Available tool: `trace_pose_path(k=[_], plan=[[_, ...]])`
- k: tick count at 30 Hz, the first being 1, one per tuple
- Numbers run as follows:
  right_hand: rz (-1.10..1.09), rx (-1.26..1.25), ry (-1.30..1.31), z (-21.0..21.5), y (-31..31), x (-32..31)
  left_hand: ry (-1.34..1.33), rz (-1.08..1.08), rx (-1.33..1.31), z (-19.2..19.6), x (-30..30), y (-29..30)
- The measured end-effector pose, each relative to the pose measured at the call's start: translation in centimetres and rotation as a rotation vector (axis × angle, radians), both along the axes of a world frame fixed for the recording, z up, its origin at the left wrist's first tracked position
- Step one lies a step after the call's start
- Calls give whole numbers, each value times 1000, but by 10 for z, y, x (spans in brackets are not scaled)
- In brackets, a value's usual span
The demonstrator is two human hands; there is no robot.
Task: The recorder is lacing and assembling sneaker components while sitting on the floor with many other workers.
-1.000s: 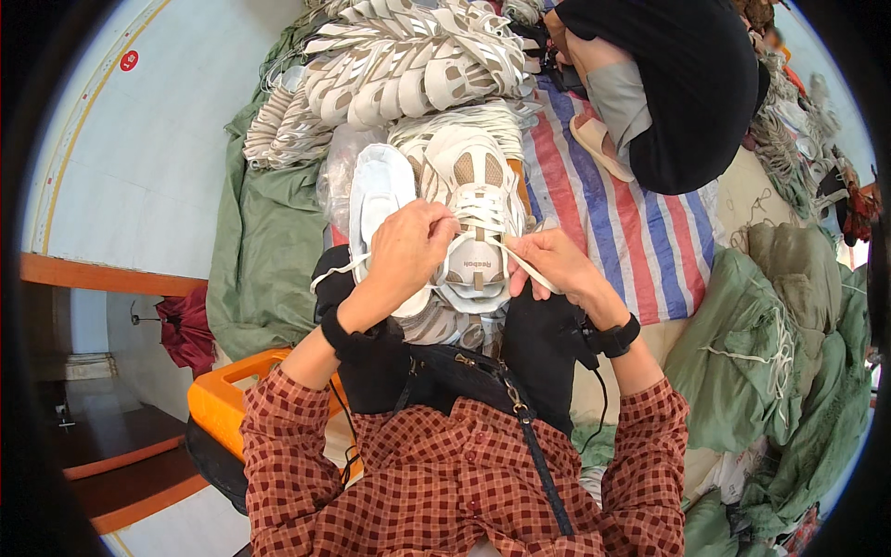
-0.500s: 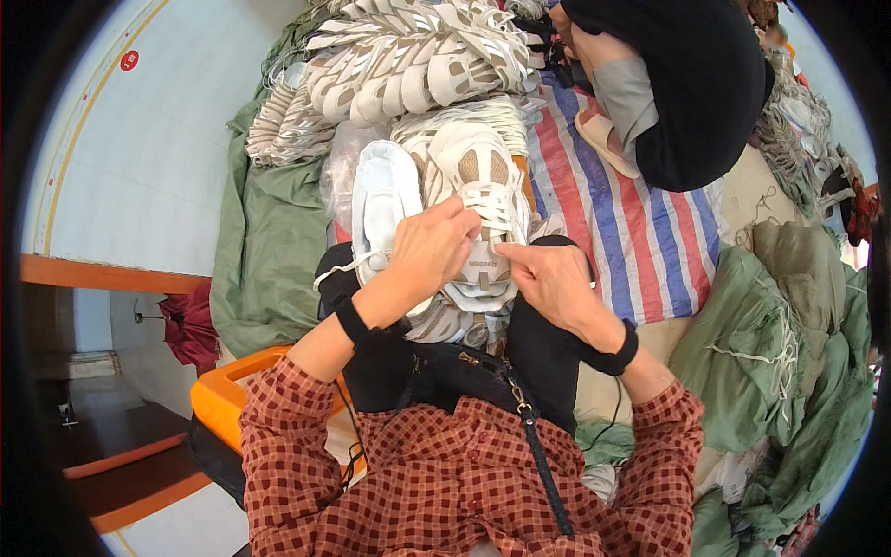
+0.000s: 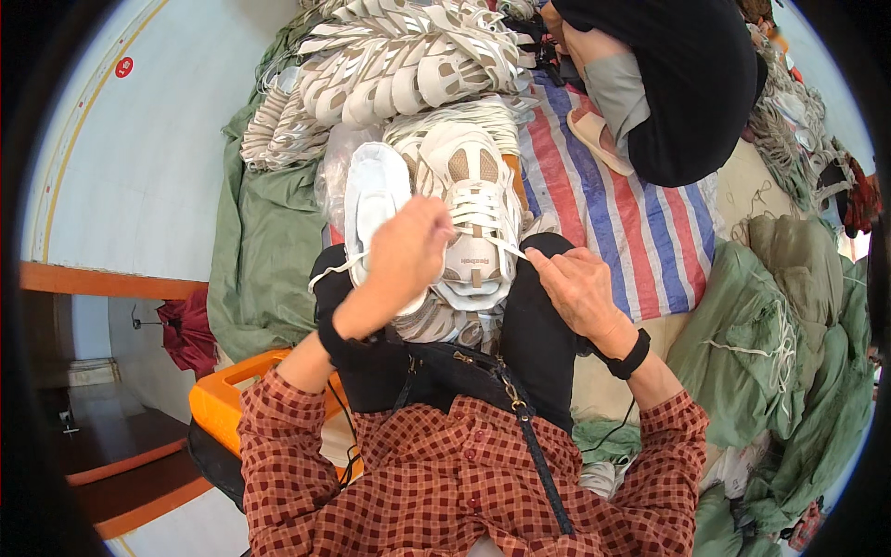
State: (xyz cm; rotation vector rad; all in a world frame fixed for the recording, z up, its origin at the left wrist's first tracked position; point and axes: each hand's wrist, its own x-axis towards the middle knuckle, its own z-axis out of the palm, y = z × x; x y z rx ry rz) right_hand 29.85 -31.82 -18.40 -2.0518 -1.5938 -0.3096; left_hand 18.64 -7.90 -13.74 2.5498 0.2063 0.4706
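Striped plastic sheeting [image 3: 620, 237] lay beside a person in a checked shirt [image 3: 422, 464], whose right hand [image 3: 575, 290] pinched a white shoelace [image 3: 507, 248] from a beige-and-white sneaker upper [image 3: 475, 223] between the knees [image 3: 546, 249]; the left hand [image 3: 404, 260] blurred at the upper's left side, its grip impossible to tell.

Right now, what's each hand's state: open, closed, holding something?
Left hand: fingers curled, blurred; whether it holds anything cannot be told.
Right hand: closed, pinching a flat white shoelace from the beige-and-white sneaker.
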Motion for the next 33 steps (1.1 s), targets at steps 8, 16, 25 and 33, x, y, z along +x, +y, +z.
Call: trace_pose_path(k=[8, 16, 25, 33], plan=[[-202, 133, 264, 6, 11, 2, 272, 120, -600, -6, -4, 10], [-101, 72, 556, 22, 64, -3, 237, 86, -169, 5, 0, -9], [-13, 31, -133, 30, 61, 11, 216, 19, -880, 3, 4, 9], [-244, 24, -82, 6, 39, 2, 296, 104, -214, -8, -9, 0]])
